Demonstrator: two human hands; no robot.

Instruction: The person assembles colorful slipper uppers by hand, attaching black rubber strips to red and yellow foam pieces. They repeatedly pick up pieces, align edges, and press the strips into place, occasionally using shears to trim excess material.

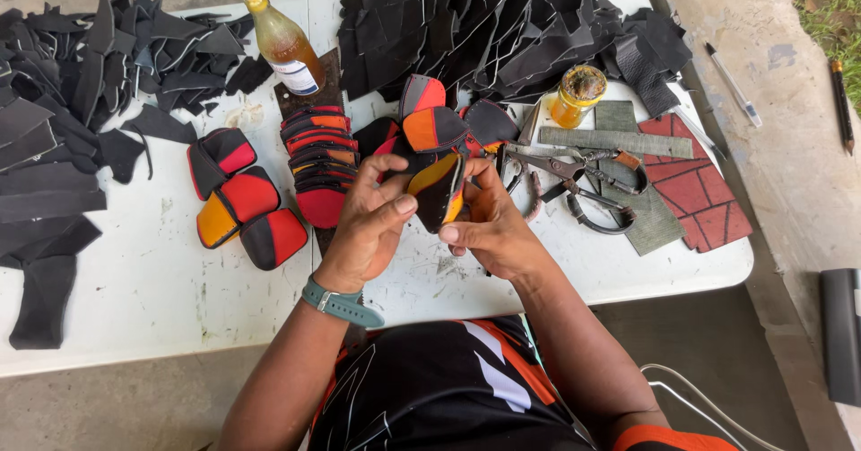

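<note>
Leather piece (439,191), black and orange, stands on its long axis just before the stack (320,160), pinched at both edges: left hand (372,222) thumb over fingers, right hand (489,222) fingertips likewise, equally close.

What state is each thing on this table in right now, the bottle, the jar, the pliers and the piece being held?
Black and orange piece: pinched between both hands, lifted above the table.
Left hand: closed on the piece.
Right hand: closed on the piece.
Bottle: upright, capped, partly full of amber liquid.
Glue jar: upright, lid off.
Pliers: lying flat, handles apart.
Stacked pieces: piled in a row.
</note>
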